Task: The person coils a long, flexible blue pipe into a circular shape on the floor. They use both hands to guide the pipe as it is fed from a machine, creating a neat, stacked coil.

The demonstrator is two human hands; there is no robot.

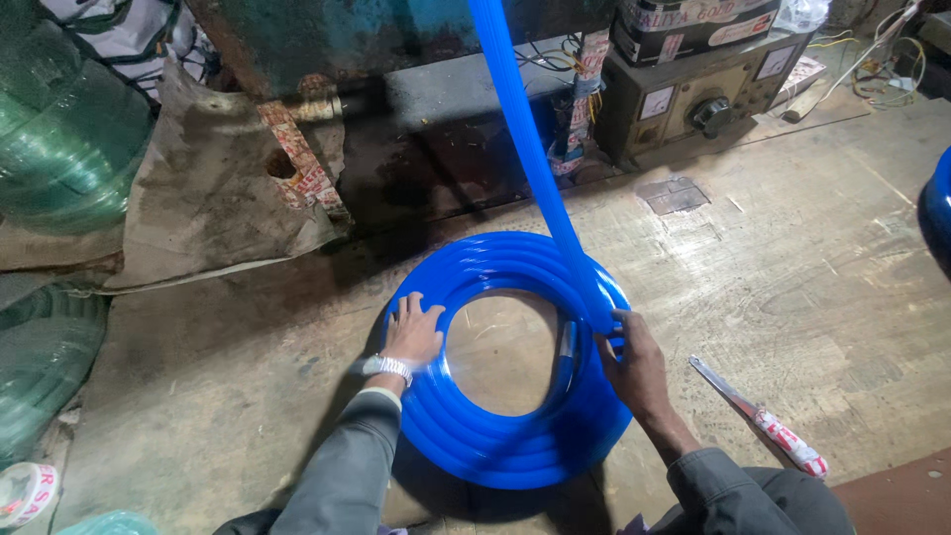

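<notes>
A blue hose coil (505, 436) lies flat on the wooden floor (792, 267), at the centre of the view just ahead of the person. The left hand (412, 335) rests palm-down on the coil's rim at 9 o'clock, fingers (408, 304) spread apart and pressing on the top turns rather than gripping. The right hand (634, 365) sits on the opposite rim at 3 o'clock, its fingers (622, 319) closed around the free hose (530, 149) where that length meets the coil.

From the right hand the free hose runs up and away toward 11 o'clock, a nearly straight line that leaves the top of the view. So its long axis points from the 3 o'clock rim toward the machine (396, 40) behind, and the right hand is the nearer one to it, in contact; the left hand is across the ring, well apart from it.

A knife (758, 416) lies on the floor just beside the right forearm, at about 4 o'clock. A green hose roll (59, 139) stands far off at 10 o'clock.
</notes>
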